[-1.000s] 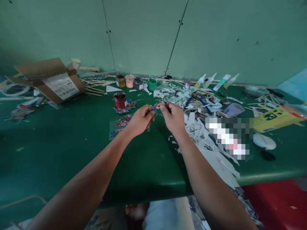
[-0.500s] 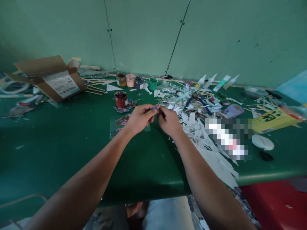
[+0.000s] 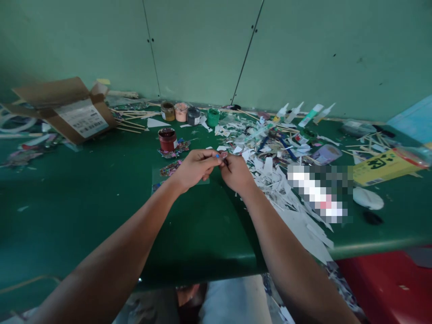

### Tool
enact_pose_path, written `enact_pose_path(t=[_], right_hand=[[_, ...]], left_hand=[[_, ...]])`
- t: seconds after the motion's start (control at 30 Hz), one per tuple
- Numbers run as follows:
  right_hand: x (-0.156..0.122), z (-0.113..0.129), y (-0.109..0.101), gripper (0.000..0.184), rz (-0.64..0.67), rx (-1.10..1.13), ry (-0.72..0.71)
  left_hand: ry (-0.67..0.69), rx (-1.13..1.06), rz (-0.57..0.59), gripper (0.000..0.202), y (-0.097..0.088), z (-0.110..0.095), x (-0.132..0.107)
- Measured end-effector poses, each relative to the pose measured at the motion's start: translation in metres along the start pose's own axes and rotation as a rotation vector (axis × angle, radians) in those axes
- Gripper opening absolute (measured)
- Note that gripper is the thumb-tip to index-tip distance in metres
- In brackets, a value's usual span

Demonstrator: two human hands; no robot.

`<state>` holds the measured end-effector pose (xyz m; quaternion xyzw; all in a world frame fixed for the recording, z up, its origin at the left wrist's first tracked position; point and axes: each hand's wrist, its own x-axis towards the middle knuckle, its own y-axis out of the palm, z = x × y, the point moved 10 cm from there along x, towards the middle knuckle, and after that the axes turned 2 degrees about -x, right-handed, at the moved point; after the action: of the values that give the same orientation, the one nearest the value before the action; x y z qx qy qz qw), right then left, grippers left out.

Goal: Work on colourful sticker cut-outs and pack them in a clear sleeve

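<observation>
Between my fingertips is a small red and blue piece (image 3: 222, 155), too small to make out its kind. My left hand (image 3: 195, 168) pinches it from the left, and my right hand (image 3: 236, 172) closes on it from the right, so the two hands meet above the green table (image 3: 202, 225). Left of my left hand lie colourful printed strips (image 3: 170, 168) on a clear sheet (image 3: 155, 176). A jar of dark red paint (image 3: 168, 140) stands on more printed scraps just behind them. White paper scraps (image 3: 270, 180) are heaped beside my right hand.
Several paint jars (image 3: 194, 116) line the wall. An opened cardboard box (image 3: 81, 119) sits at the back left, near thin wooden sticks (image 3: 130, 120). Glue bottles (image 3: 310, 115), a yellow packet (image 3: 378, 167) and a white oval object (image 3: 367, 198) lie to the right.
The view has shifted slightly, moving the scene a little to the left. My fingers have shifted slightly around the small piece, which stays held between both hands.
</observation>
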<state>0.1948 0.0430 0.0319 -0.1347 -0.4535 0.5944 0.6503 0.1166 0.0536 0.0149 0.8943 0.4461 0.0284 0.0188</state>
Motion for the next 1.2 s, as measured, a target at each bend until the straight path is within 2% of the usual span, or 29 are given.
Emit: enact_pose_path(t=[0.27, 0.47, 0.6, 0.7, 0.83, 0.93, 1.1, 1.2], right_hand=[[0.000, -0.001, 0.002, 0.017, 0.025, -0.030, 0.022], [-0.001, -0.001, 0.000, 0.015, -0.005, -0.035, 0.022], [-0.001, -0.003, -0.005, 0.013, -0.069, -0.029, 0.029], [-0.001, -0.006, -0.015, 0.019, -0.158, -0.017, 0.059], [-0.003, -0.006, -0.031, 0.021, -0.284, 0.171, 0.071], [-0.002, 0.001, -0.034, 0.019, -0.293, 0.301, 0.036], [-0.002, -0.001, -0.034, 0.026, -0.317, 0.271, 0.074], [-0.003, -0.009, -0.034, 0.015, -0.331, 0.290, 0.114]], left_hand=[[-0.018, 0.021, 0.036, 0.026, 0.003, -0.001, -0.001], [0.008, 0.059, 0.035, 0.026, 0.002, -0.002, 0.000], [0.035, 0.074, 0.005, 0.025, 0.001, -0.001, 0.002], [0.061, 0.085, -0.038, 0.022, -0.002, -0.002, 0.003], [0.073, 0.113, -0.068, 0.019, -0.005, -0.003, 0.004], [0.091, 0.145, -0.097, 0.022, -0.009, -0.003, 0.004], [0.106, 0.207, -0.120, 0.026, -0.014, -0.002, 0.006], [0.091, 0.227, -0.149, 0.026, -0.017, 0.000, 0.006]])
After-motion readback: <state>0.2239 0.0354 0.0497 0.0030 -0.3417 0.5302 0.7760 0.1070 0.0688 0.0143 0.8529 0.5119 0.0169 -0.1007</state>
